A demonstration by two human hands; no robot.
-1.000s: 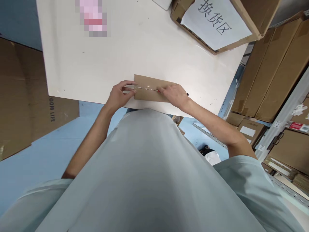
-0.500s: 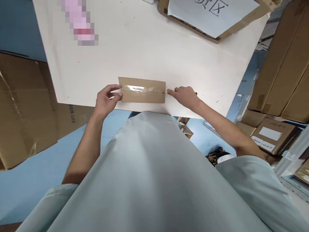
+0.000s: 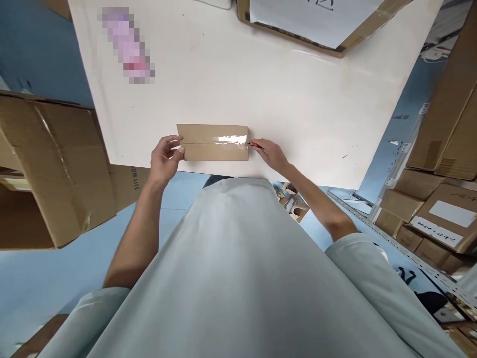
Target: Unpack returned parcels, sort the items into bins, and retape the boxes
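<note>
A small, narrow cardboard box [image 3: 212,151] lies near the front edge of the white table, with shiny clear tape along the seam on its top. My left hand [image 3: 164,158] holds the box's left end, thumb and fingers pressed to it. At the opposite end, my right hand [image 3: 271,154] is closed round a small red and black tool, which looks like a utility knife [image 3: 256,145]. Its tip meets the right end of the box near the taped seam. Most of the tool's handle is hidden inside my fingers.
A larger carton with a white sheet [image 3: 298,22] stands at the table's back. A pixelated pink object [image 3: 130,44] lies at the back left. Large cartons [image 3: 55,169] stand left of the table, and stacked boxes [image 3: 443,214] fill the right side.
The view has shifted, so the table and surroundings sit differently. More of the red tool shows by my right hand. My left hand keeps its hold on the box's left end.
</note>
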